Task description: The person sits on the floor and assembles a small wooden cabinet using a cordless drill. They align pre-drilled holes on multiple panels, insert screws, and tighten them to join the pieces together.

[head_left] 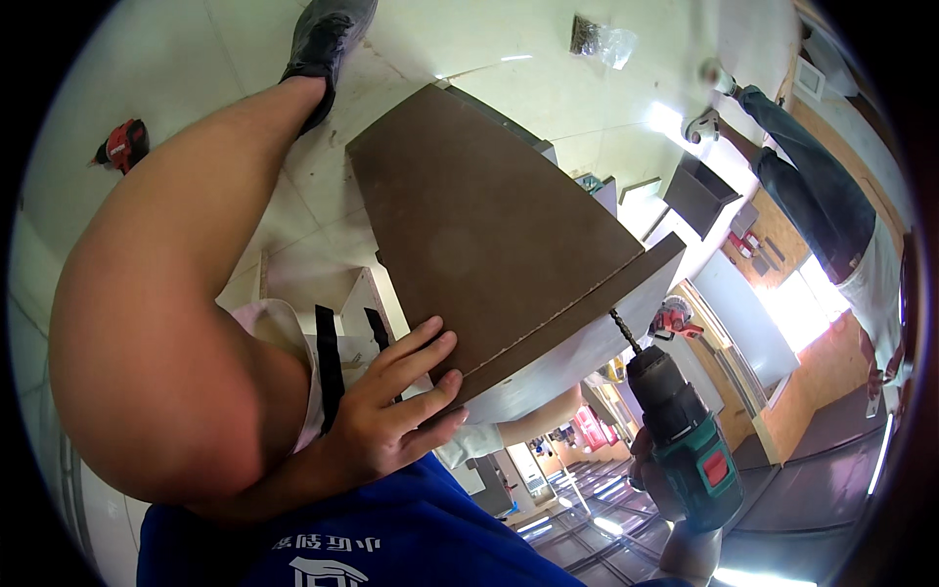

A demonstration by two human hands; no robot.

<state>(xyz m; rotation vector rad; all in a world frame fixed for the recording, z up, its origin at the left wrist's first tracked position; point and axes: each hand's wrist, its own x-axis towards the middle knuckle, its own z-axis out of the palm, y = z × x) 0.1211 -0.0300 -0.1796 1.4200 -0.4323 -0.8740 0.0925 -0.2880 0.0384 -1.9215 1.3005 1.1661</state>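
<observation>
Green drill point(696, 460) aslant, bit point(626, 331) toward panel point(489, 215)

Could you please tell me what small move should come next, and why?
Perhaps settle the drill bit squarely against the pale panel: the right hand holds the drill with the bit's tip at that panel, and the left hand rests on the brown board; contact is unclear.

Two hands: left point(380, 406), right point(657, 484); one green drill point(693, 455), one drill bit point(626, 331), right; one large brown panel point(479, 215); one red-black power tool point(125, 145), left; one plastic bag point(614, 46), far; two denim legs point(812, 155), right.
</observation>
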